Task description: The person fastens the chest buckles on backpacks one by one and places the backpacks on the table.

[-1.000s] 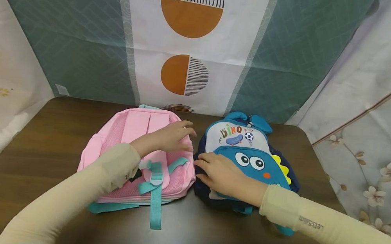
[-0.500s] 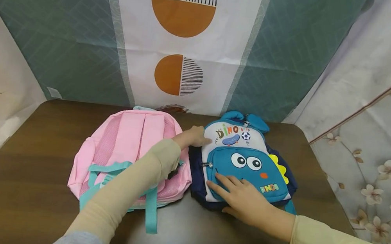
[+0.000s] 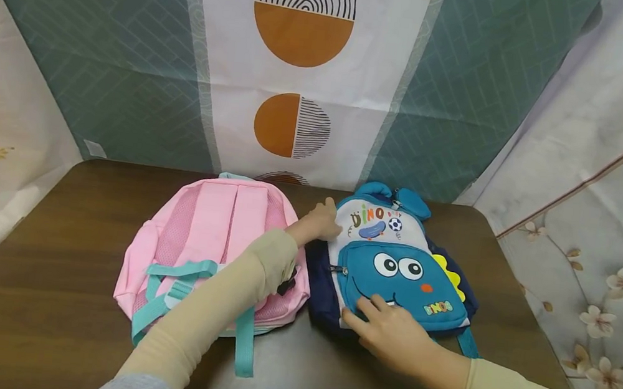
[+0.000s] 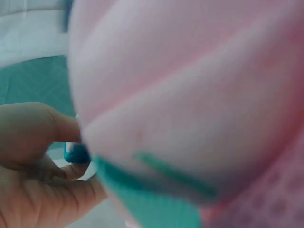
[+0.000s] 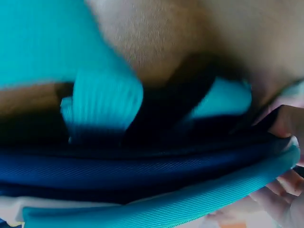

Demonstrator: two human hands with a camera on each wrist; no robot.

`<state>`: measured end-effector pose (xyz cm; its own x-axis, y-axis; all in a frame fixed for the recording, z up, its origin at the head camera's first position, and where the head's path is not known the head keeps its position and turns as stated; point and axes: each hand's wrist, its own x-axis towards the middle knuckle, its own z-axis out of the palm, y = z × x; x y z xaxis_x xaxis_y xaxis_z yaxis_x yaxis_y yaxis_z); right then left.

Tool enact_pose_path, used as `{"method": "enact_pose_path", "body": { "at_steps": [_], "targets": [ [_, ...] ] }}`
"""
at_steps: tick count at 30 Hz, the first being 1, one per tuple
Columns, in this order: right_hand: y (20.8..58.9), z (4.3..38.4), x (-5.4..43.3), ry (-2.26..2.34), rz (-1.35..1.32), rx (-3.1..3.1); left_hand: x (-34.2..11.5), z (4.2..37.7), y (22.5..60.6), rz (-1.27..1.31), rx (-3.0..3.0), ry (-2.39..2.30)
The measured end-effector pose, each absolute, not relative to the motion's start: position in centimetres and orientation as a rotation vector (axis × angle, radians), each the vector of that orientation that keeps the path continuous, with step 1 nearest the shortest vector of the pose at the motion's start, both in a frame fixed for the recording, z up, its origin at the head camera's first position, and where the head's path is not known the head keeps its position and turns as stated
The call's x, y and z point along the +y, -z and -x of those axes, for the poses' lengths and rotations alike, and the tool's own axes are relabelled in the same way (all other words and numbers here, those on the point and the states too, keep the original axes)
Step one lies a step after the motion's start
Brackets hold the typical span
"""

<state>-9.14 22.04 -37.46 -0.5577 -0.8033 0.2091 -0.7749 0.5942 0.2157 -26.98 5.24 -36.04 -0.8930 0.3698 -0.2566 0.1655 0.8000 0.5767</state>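
A blue and white dinosaur backpack (image 3: 401,278) lies face up on the brown table, right of centre. My left hand (image 3: 317,223) reaches across the pink backpack (image 3: 213,216) and grips the dinosaur backpack's upper left edge. At its lower front, my right hand (image 3: 399,337) holds the bottom edge; in the right wrist view its thumb and fingers (image 5: 285,183) lie on either side of the blue fabric (image 5: 156,166). The pink backpack lies straps up on the left, partly hidden under my left forearm. It fills much of the left wrist view, with my left hand (image 4: 38,166) beside it.
Teal straps (image 3: 245,341) of the pink backpack hang toward the front of the table (image 3: 46,256). Behind the table hangs a green and white patterned cloth (image 3: 305,81). A floral cloth (image 3: 617,299) borders the right side.
My left hand has moved right from over the pink backpack to the dinosaur backpack's upper left edge. My right hand has shifted from its left side to its lower front edge.
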Motion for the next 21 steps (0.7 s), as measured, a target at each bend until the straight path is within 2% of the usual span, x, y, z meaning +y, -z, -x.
{"method": "enact_pose_path", "body": {
  "at_steps": [10, 13, 15, 18, 21],
  "targets": [
    [31.7, 9.7, 24.9, -0.364, -1.119, -2.004, 3.1, 28.4, 36.5, -0.354, 2.483, -1.236],
    [29.6, 9.8, 25.3, -0.502, -1.011, -1.844, 3.1, 30.9, 40.2, -0.428, 2.501, -1.153],
    [28.5, 9.8, 25.3, -0.593, -0.962, -1.752, 3.6, 33.8, 44.2, -0.51, 2.537, -1.004],
    [27.2, 9.6, 24.9, -0.736, -0.939, -1.605, 5.1, 39.1, 51.9, -0.72, 2.521, -0.839],
    [26.4, 9.2, 24.6, -0.868, -0.919, -1.472, 5.9, 40.8, 55.5, -1.053, 2.419, -0.873]
  ]
}}
